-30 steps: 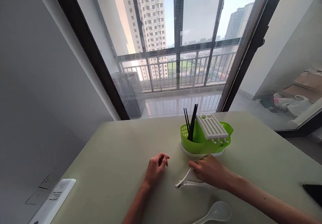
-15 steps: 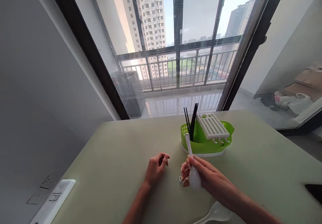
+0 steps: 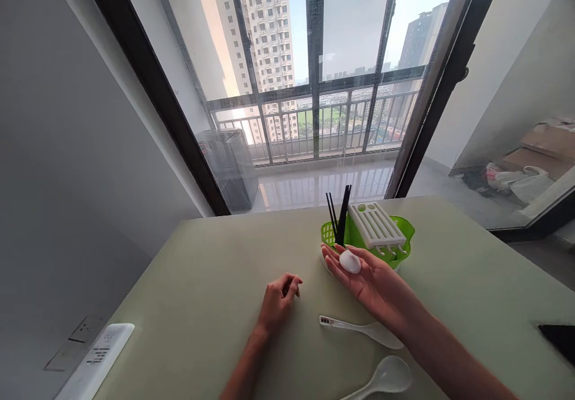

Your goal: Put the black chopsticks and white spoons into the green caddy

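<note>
White spoon point(image 3: 350, 261): bowl end shows, lying on the upturned fingers of the right hand point(image 3: 368, 277); handle not visible from here.
Right hand: palm up, raised off the surface point(image 3: 215, 280), just in front of the green caddy point(image 3: 359, 241). Fingers stretched out and loosely together, not curled over the spoon; the spoon rests on them rather than being gripped.
Left hand point(image 3: 276, 301): resting on the surface, well to the left of the right-hand fingers. Fingers curled inward toward the thumb, nothing seen between them.
Green caddy: directly beyond the right fingertips, touching or nearly so; cannot tell which. Black chopsticks point(image 3: 340, 215) stand upright in its left compartment; a white slotted rack point(image 3: 376, 225) lies tilted across its top.
Second white spoon point(image 3: 362, 327): flat on the surface, below the right wrist, label end toward the left hand.
Third white spoon point(image 3: 381, 379): on the surface nearer the body, bowl up.
White power strip point(image 3: 96, 361): at the surface's left edge, far from both hands.
Dark flat object point(image 3: 559, 337): at the right edge, partly cut off.
</note>
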A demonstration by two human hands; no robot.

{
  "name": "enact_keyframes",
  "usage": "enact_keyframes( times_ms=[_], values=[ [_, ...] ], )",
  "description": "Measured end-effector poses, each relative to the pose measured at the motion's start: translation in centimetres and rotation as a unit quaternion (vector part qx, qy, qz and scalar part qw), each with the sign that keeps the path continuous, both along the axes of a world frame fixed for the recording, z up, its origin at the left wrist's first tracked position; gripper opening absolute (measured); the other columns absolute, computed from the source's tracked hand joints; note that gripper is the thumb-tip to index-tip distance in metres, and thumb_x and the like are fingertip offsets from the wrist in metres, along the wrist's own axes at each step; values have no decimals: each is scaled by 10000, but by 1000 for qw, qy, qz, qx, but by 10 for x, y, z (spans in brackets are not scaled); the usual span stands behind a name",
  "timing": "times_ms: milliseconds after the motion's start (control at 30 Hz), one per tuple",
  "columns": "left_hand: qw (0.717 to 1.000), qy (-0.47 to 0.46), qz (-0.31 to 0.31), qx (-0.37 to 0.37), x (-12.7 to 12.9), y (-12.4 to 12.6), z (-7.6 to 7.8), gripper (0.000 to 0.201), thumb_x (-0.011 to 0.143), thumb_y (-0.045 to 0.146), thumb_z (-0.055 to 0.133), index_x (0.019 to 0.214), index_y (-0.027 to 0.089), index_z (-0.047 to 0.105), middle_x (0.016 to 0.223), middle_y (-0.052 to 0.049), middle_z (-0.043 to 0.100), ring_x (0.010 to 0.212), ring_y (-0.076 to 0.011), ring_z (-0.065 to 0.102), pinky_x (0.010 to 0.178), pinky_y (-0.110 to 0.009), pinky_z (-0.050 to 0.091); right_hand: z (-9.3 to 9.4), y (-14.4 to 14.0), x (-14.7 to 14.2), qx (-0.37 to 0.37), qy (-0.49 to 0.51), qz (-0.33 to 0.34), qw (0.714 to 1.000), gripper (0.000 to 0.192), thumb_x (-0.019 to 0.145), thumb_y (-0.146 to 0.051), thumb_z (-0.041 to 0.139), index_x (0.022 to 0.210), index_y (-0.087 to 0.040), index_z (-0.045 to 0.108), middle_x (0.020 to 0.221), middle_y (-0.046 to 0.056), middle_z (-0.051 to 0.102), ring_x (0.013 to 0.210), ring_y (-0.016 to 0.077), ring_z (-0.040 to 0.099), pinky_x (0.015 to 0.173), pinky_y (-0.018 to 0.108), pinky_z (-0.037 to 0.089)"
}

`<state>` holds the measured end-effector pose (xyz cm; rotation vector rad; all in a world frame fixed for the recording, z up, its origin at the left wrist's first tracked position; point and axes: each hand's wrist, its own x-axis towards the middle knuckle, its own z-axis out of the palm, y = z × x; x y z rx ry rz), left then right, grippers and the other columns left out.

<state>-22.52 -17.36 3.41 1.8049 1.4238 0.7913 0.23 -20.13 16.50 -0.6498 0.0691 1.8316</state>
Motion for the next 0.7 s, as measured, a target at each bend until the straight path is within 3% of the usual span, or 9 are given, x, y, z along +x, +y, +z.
enact_keyframes(
  times_ms=[67, 167, 300, 367, 433, 500, 567, 633, 700],
  values=[
    [1000, -1, 0, 0, 0, 0, -1, 434, 992, 519, 448, 937, 192, 729, 710, 4, 662, 587, -131, 496, 575, -231, 364, 2, 4, 3, -9, 19, -11, 1000, 270, 1013, -94, 426, 1264, -54, 517, 1239, 224, 645, 1052, 242, 725, 787, 310, 667],
    [1000, -5, 0, 1, 0, 0, -1, 434, 990, 523, 454, 936, 192, 729, 711, 5, 662, 585, -128, 488, 577, -233, 362, 2, 3, 7, -39, 27, -45, 998, 221, 1012, -74, 385, 1155, -110, 550, 1101, 149, 648, 834, 140, 715, 646, 213, 637],
    [1000, -8, 0, 0, 0, 0, -2, 430, 989, 516, 454, 932, 191, 730, 706, 4, 662, 582, -128, 487, 578, -235, 361, -2, -16, 6, -43, 24, -51, 997, 130, 971, -89, 436, 975, -160, 545, 935, 81, 610, 622, 92, 599, 540, 203, 562],
    [1000, -4, 0, 0, 1, 0, -2, 425, 990, 511, 455, 932, 191, 729, 703, 6, 658, 583, -128, 487, 584, -235, 363, -4, -30, 3, -14, -8, -26, 1000, 65, 917, -121, 529, 945, -177, 549, 909, 54, 606, 592, 89, 559, 521, 211, 524],
    [1000, 0, 0, 3, 1, 1, -2, 425, 991, 511, 455, 930, 190, 727, 703, 6, 656, 586, -128, 488, 591, -236, 364, -5, -41, 1, 60, -94, -10, 994, 85, 870, -193, 622, 940, -192, 574, 898, 24, 606, 591, 92, 533, 502, 211, 478],
    [1000, 1, 0, 4, 1, 1, -3, 430, 992, 517, 452, 936, 190, 726, 710, 6, 657, 590, -129, 491, 595, -236, 365, -4, -45, 2, 172, -243, -22, 954, 138, 860, -288, 673, 947, -210, 599, 880, 0, 613, 622, 104, 522, 535, 222, 453],
    [1000, 2, -1, 4, 1, 1, -2, 439, 993, 525, 447, 948, 190, 727, 717, 3, 658, 592, -131, 494, 594, -237, 365, -4, -42, 5, 261, -412, -43, 872, 159, 881, -353, 663, 951, -221, 608, 818, -13, 617, 657, 122, 523, 612, 245, 450],
    [1000, 3, 1, 4, 1, 0, -2, 447, 993, 528, 443, 950, 189, 730, 718, 1, 656, 595, -133, 497, 592, -237, 367, -6, -35, 10, 292, -538, -48, 789, 146, 907, -360, 618, 967, -227, 602, 745, -17, 613, 682, 145, 550, 670, 265, 450],
    [1000, 3, 2, 3, 0, 0, -2, 446, 992, 529, 446, 945, 189, 731, 715, 1, 654, 594, -133, 497, 591, -238, 368, -11, -24, 13, 295, -618, -38, 728, 139, 929, -352, 568, 993, -231, 596, 789, 7, 637, 718, 168, 599, 646, 270, 452]
  ],
)
